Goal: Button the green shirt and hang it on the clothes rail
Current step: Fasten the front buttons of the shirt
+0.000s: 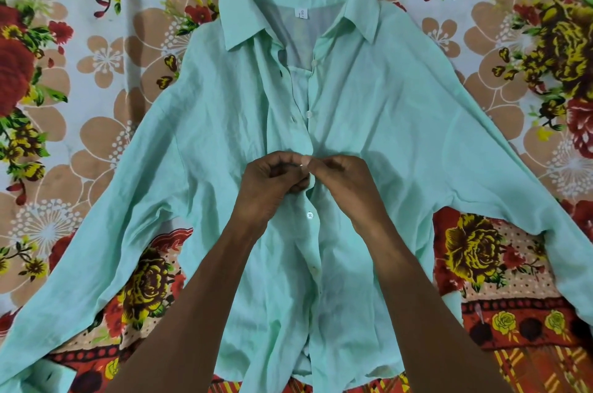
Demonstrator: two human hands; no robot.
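Head view: left hand (272, 181) and right hand (346, 181) pinch green shirt (401, 136); label (301, 13) unreadable.

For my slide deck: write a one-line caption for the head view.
Left hand and right hand pinch the front of a green shirt spread on a flowered sheet, working a middle button.

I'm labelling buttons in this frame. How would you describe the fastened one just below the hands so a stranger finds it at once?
Find the green shirt spread flat on the floral sheet and follow its front placket down from the collar. Just below the left hand and right hand lies a white button. Unlike the two buttons above the hands, it is done up and fully visible.
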